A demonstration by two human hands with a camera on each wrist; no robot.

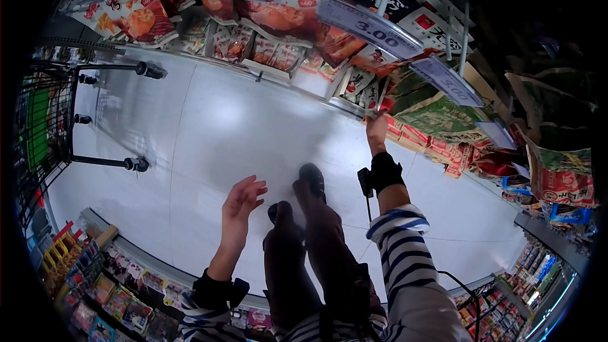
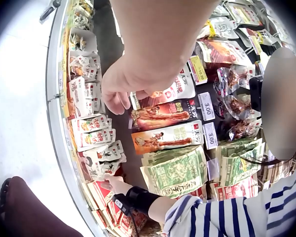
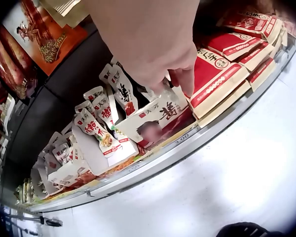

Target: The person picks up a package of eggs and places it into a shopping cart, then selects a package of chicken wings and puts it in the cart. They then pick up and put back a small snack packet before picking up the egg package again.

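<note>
My right hand [image 3: 153,49] reaches down into a white cardboard display box [image 3: 155,118] on the low shelf, its fingers among small white snack packets [image 3: 122,91]. The fingertips are partly hidden behind the box front and the hand itself, so I cannot tell whether they pinch a packet. In the head view this hand [image 1: 377,130] is at the shelf edge, beside red and cream paper bags [image 3: 219,74]. My left hand [image 1: 242,201] hangs in the air over the floor, fingers loosely bent and holding nothing.
Large hanging snack bags [image 1: 278,16] and price tags [image 1: 373,31] overhang the low shelf. Green seed bags [image 2: 175,173] hang near the right arm. A shopping cart [image 1: 47,114] stands on the left. Behind me runs another shelf of packaged goods [image 1: 120,297].
</note>
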